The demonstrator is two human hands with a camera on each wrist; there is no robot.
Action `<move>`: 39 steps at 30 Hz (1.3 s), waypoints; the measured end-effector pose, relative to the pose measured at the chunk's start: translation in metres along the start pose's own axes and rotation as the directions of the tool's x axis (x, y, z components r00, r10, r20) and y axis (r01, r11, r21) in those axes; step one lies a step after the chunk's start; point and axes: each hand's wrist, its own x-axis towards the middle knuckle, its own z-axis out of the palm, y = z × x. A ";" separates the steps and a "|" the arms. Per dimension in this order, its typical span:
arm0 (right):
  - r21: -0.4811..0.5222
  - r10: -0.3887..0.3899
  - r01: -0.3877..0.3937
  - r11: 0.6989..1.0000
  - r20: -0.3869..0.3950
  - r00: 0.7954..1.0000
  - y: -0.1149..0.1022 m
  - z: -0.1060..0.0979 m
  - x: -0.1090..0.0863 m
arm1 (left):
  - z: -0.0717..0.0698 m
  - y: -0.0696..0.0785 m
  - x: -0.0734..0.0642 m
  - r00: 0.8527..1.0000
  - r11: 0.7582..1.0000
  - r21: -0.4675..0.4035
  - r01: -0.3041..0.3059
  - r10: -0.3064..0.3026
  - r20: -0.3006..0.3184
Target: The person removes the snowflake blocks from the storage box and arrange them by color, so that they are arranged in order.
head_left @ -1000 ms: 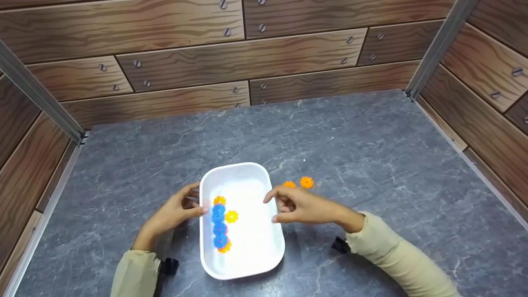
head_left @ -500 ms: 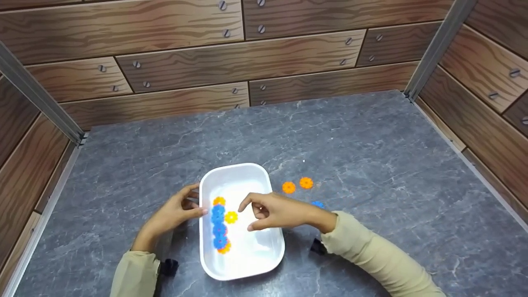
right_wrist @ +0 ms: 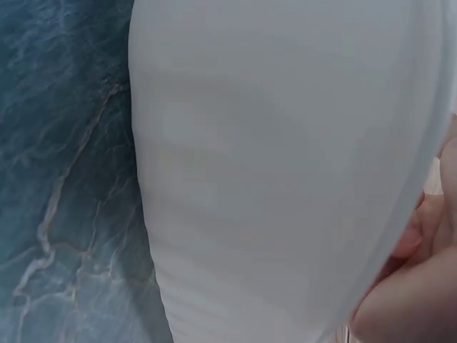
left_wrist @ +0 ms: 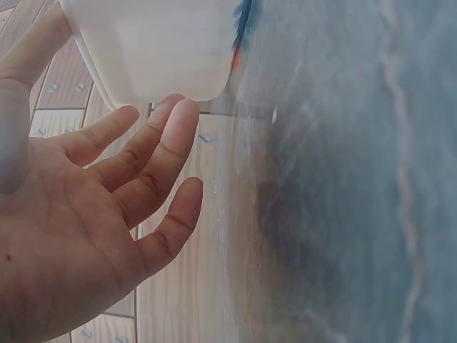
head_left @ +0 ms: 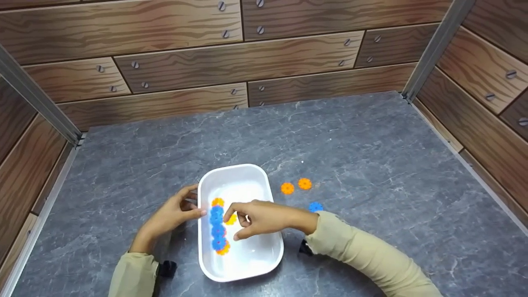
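Observation:
A white plastic tray (head_left: 255, 258) stands on the table. My left hand (head_left: 171, 214) holds its left side, thumb over the rim and fingers against the outer wall; the left wrist view shows the fingertips at the tray wall (left_wrist: 153, 50). Reaching over the right rim, my right hand (head_left: 264, 216) is inside the tray, its index finger and thumb bent and apart. Nothing shows between them. Its index fingertip overlaps a yellow flower-shaped piece (head_left: 232, 219). Along the left inner wall lie several blue flower pieces (head_left: 216, 215), with orange ones (head_left: 218, 201) at both ends.
Right of the tray, two orange flower pieces (head_left: 287, 188) and a blue one (head_left: 316, 206) lie on the grey marbled table (head_left: 371, 165). Wood-patterned walls (head_left: 185, 70) enclose the back and sides. The tray's outer wall (right_wrist: 271, 164) fills most of the right wrist view.
My right hand has moved left, from the tray's right rim to the yellow piece, uncovering the orange and blue pieces on the table. The left hand has stayed on the tray.

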 end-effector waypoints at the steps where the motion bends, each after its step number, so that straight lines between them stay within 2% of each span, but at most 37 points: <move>1: -0.011 0.002 -0.002 1.000 0.004 1.000 -0.001 0.000 0.002 | 0.000 0.000 0.000 1.000 1.000 0.001 -0.005 0.005 0.002; 9: -0.138 0.027 -0.020 0.990 0.054 0.998 -0.001 0.004 0.014 | -0.003 0.000 0.001 0.999 1.000 -0.013 -0.020 0.020 0.025; 21: -0.251 0.056 -0.028 0.968 0.105 0.993 0.001 0.013 0.030 | -0.003 -0.002 0.001 0.999 1.000 -0.021 -0.017 0.018 0.029; 33: -0.333 0.130 -0.084 0.939 0.118 0.984 0.006 0.025 0.039 | -0.002 -0.001 0.001 1.000 1.000 -0.028 -0.014 0.015 0.021; 39: -0.358 0.130 -0.079 0.930 0.122 0.984 0.009 0.029 0.044 | -0.003 0.000 0.000 0.999 0.999 -0.028 -0.029 0.030 0.022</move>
